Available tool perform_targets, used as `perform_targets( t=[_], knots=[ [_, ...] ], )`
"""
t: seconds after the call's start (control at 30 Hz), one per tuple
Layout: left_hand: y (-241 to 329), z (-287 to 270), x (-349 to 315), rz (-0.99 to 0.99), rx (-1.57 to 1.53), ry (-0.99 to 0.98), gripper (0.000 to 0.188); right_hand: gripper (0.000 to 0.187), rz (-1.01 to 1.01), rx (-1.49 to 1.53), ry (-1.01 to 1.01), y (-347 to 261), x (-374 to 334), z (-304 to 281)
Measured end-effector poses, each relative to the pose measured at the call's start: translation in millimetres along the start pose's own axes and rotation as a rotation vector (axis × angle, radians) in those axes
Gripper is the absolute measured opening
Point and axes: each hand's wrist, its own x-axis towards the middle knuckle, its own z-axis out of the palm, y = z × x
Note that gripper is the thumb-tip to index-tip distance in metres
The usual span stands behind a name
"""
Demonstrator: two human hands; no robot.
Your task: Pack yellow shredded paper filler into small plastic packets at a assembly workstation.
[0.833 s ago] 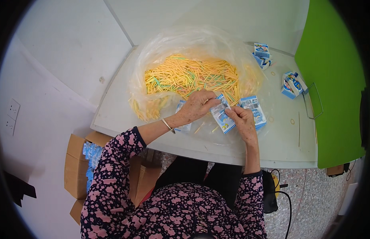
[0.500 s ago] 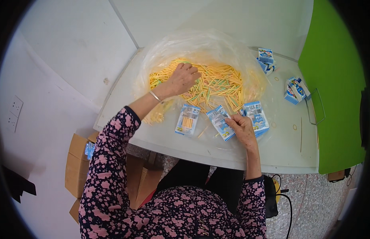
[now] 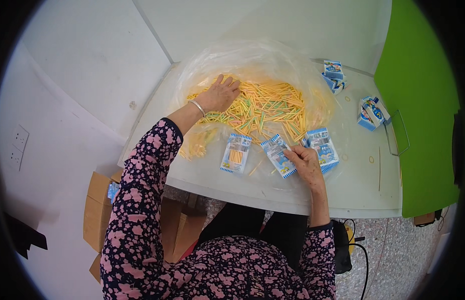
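In a large clear plastic bag (image 3: 202, 60) lies a heap of thin yellow, orange and green sticks (image 3: 272, 100). My left hand (image 3: 221, 95) rests palm down on the left part of the heap, fingers a little apart, fingertips partly hidden. Between thumb and fingers my right hand (image 3: 305, 162) pinches the edge of a small blue-and-white packet (image 3: 278, 159) at the front of the heap. Left of it lies another packet (image 3: 236, 155) with sticks showing through its window. To its right, partly behind my right hand, more blue-and-white packets (image 3: 322, 147) lie stacked.
Blue-and-white packets (image 3: 333, 75) lie at the back right, others (image 3: 371, 114) by a wire handle (image 3: 403, 132) near the green panel (image 3: 417, 100). Rubber bands (image 3: 371, 160) and a long thin stick (image 3: 379, 170) are on the table's right. A cardboard box (image 3: 97, 212) stands below left.
My left hand has moved slightly left over the heap, and its fingers have opened out from a curled shape. The right hand keeps its hold on the packet, almost unmoved.
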Motion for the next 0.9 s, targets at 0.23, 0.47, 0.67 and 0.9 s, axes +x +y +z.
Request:
perform_targets(
  t=[0.23,0.47,0.67,0.9],
  knots=[
    [1.8,14.0,2.7,0.001,0.036,0.107,0.021,0.020,-0.006,0.007,0.011,4.2,1.7,-0.9],
    [5.0,-3.7,-1.8,-0.143,-0.026,-0.043,0.018,0.021,-0.007,0.071,0.018,1.9,3.4,-1.6],
    [16.0,-28.0,15.5,-0.434,-0.668,0.047,0.027,0.019,0.007,0.193,0.168,10.0,13.4,3.7],
    [43.5,-66.6,27.2,-0.502,-1.652,0.261,0.034,0.014,-0.026,0.780,0.367,-17.9,45.1,33.8]
  ],
)
